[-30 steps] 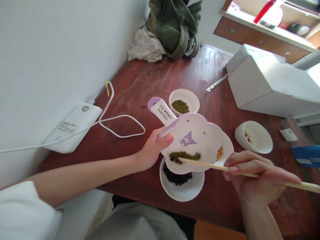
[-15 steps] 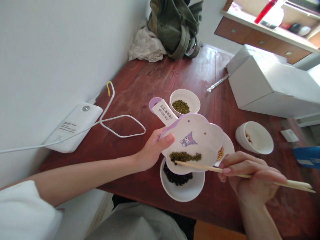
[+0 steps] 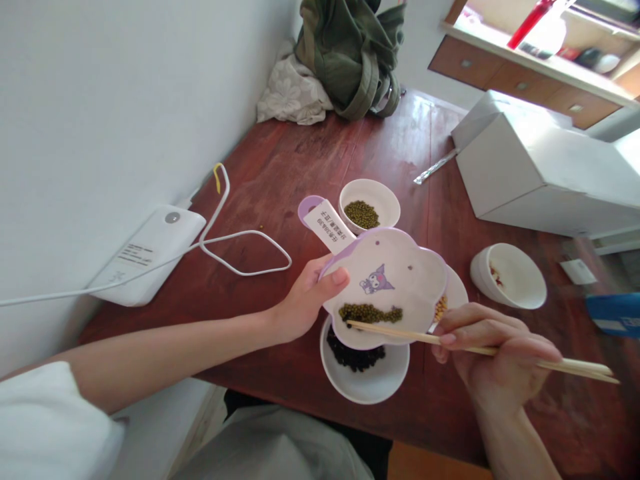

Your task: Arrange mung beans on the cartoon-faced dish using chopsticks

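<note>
My left hand (image 3: 315, 293) grips the side of a white, purple-rimmed scalloped bowl (image 3: 400, 267), thumb over the rim, tilting it toward me. Green mung beans (image 3: 370, 312) have gathered along its low edge. In my right hand (image 3: 495, 353) is a pair of chopsticks (image 3: 400, 331), tips among the beans at the left end, where a few dark beans lie. Below the tilted bowl stands a white bowl (image 3: 370, 390) with black beans (image 3: 353, 353). Just behind is another white bowl (image 3: 387, 200) of mung beans. A dish with yellow kernels (image 3: 441, 308) is partly hidden.
A white cup-like bowl (image 3: 520, 280) with reddish bits stands at right, near a blue packet (image 3: 615, 313). A white box (image 3: 530, 167) and a green bag (image 3: 350, 60) sit farther back. A white power bank (image 3: 150, 260) with a looping cable (image 3: 245, 273) lies at left.
My right hand and the chopsticks have shifted slightly left, the tips moving a little along the beans. The left hand and scalloped bowl stay put.
</note>
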A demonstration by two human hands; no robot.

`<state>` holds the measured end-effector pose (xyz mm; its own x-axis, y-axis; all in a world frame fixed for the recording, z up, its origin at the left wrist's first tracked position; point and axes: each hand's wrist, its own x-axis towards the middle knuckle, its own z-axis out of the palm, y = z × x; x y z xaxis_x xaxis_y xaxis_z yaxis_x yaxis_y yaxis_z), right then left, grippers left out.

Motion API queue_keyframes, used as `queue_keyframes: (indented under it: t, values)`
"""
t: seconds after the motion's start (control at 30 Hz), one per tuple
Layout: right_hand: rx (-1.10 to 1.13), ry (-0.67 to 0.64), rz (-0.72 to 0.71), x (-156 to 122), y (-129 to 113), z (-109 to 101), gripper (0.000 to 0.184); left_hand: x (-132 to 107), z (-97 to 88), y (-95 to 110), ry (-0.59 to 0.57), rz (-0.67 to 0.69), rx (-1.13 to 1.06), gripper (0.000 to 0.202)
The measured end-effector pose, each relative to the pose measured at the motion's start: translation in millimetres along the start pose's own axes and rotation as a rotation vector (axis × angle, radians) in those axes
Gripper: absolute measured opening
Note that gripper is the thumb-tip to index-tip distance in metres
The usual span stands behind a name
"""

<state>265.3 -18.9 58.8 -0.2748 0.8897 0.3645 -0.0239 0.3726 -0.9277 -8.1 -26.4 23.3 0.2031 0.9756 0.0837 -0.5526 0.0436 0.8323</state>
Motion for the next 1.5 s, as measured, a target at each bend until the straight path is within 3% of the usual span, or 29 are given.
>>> queue_keyframes:
  t: [0.33,0.83,1.5]
  values:
    - [-0.042,0.059,0.007,-2.3,-2.4,2.9,0.073,1.2,0.0,0.1,-0.011,0.012,0.005,0.063]
    - [-0.117,0.025,-0.063,-2.7,-1.3,1.2,0.074,0.3,0.9,0.2,0.035,-0.027,0.035,0.069]
    - [0.093,-0.067,0.043,9.4,5.2,-2.3,0.07,-0.5,-0.3,-1.4,0.035,-0.038,0.065,0.069]
